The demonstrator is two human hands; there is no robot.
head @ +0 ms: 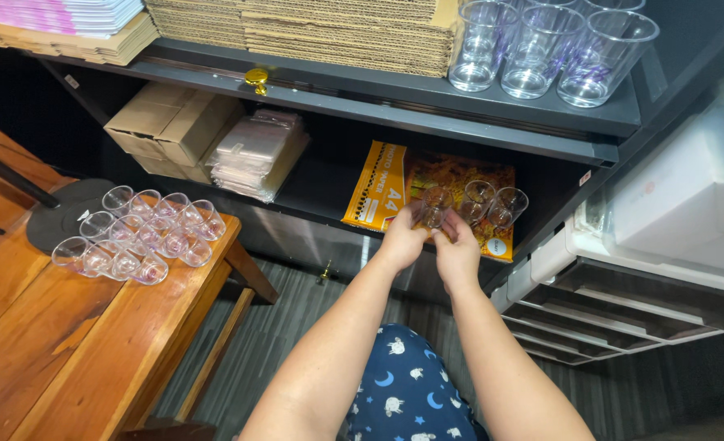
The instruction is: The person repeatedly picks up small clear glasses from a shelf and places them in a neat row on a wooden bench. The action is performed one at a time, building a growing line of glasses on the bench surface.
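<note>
Centre frame: left hand (pixel 400 238) and right hand (pixel 458 249) gripping one empty clear cup (pixel 436 206) together at lower shelf (pixel 321 196) | two empty cups (pixel 493 204) lying alongside | empty cups (pixel 137 235) clustering on counter (pixel 68 343), left.

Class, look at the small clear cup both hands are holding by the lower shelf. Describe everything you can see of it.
The cup is small, clear and colourless, apparently thin plastic, with a round rim and tapering sides. It looks empty. It lies tipped rather than upright, held between the left hand and right hand, whose fingers grip it from below and both sides. It sits in front of a yellow paper pack on the lower shelf, just left of two similar cups.
</note>
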